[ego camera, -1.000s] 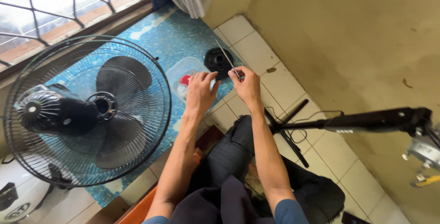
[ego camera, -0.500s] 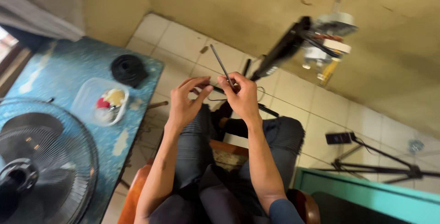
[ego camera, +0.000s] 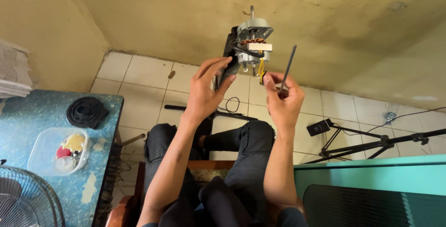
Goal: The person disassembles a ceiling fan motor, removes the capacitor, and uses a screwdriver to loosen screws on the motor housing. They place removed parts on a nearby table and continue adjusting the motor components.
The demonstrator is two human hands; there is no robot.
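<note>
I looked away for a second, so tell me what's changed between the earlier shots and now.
The view swung right, from the fan on the blue table toward the wall. The left hand has come up and taken hold of the fan motor, which earlier stood untouched on its stand. The right hand still holds the thin screwdriver, now raised beside the motor. The plastic tub and black cap lie where they were.

Home repair corner, tiled floor (ego camera: 139, 74), stained plaster wall (ego camera: 186, 9), worn blue table (ego camera: 28, 115), fan grille (ego camera: 28, 199), opened fan motor (ego camera: 251, 41)
</note>
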